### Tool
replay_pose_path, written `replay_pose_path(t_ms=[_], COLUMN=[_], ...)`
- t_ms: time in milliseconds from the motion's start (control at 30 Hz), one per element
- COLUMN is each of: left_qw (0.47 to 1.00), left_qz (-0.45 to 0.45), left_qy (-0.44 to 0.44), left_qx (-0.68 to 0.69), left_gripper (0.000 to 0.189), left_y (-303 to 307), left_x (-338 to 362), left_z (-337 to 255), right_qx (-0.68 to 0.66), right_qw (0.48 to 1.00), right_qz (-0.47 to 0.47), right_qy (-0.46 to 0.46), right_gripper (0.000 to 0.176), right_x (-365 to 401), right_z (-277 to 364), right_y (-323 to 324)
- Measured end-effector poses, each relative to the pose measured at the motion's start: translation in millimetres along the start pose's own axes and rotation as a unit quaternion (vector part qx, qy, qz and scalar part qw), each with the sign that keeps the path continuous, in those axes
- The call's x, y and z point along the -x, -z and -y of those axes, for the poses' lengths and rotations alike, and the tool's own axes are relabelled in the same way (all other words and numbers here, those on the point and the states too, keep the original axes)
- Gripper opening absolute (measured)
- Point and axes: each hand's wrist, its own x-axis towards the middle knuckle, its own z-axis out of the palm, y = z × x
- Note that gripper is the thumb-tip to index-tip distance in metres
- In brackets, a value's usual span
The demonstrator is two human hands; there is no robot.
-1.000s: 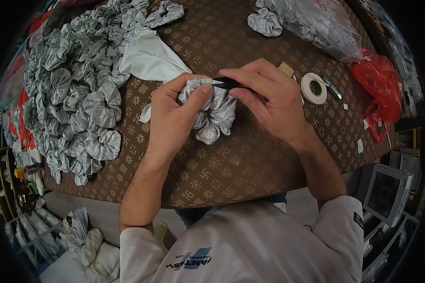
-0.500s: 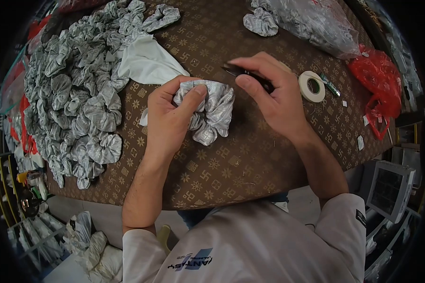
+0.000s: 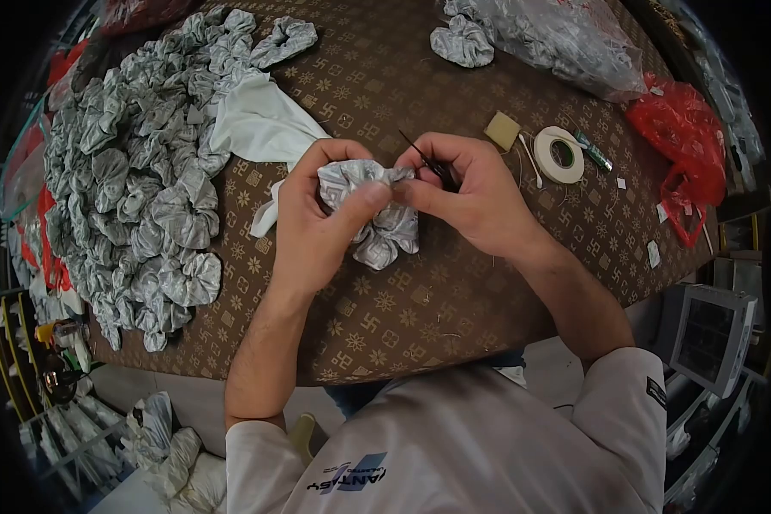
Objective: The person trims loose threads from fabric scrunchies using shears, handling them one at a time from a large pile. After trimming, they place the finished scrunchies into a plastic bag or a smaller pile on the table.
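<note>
A grey-white patterned scrunchie (image 3: 387, 233) is in front of me, gathered in my left hand (image 3: 319, 224), whose thumb presses on its face. My right hand (image 3: 469, 190) keeps small black thread snips (image 3: 435, 168) in its palm, with a thin dark blade poking out past the fingers. The thumb and fingertip of that same hand pinch the scrunchie's right upper edge. Behind my left hand lies a white cloth (image 3: 270, 120). To the left spreads a big heap of similar scrunchies (image 3: 137, 188).
Right of my hands lie a yellowish square block (image 3: 502, 130), a cotton swab (image 3: 531, 163), a roll of white tape (image 3: 558, 156) and a small tube (image 3: 594, 152). Farther back are a lone scrunchie (image 3: 463, 43), a clear plastic bag (image 3: 565, 51) and a red bag (image 3: 681, 141).
My right hand has moved left to the scrunchie and now pinches its edge, snips still in the palm. The yellowish block and swab have come into clear view.
</note>
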Motion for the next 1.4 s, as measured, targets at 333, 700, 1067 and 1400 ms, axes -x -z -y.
replay_pose_path(t_ms=[333,700,1067,1400], left_qw=[0.995,0.998,0.999,0.998], left_qz=[-0.05,-0.02,0.005,-0.012], left_qy=[-0.034,-0.012,0.004,-0.011], left_qx=[-0.074,-0.06,-0.045,-0.068], left_gripper=[0.015,0.015,0.015,0.013], left_y=[-5.1,-3.7,-1.6,7.1], left_x=[1.8,2.0,2.4,1.2], left_z=[-7.8,-9.9,-9.9,-15.0], right_qx=[0.217,0.258,0.249,0.173], right_qw=[0.945,0.929,0.931,0.969], right_qz=[-0.066,-0.036,-0.029,-0.079], right_qy=[0.237,0.261,0.266,0.158], right_gripper=[0.027,0.024,0.023,0.024], right_x=[-4.9,-5.4,-6.8,-5.2], right_z=[4.3,2.8,1.5,7.9], right_y=[10.6,15.6,17.8,15.9])
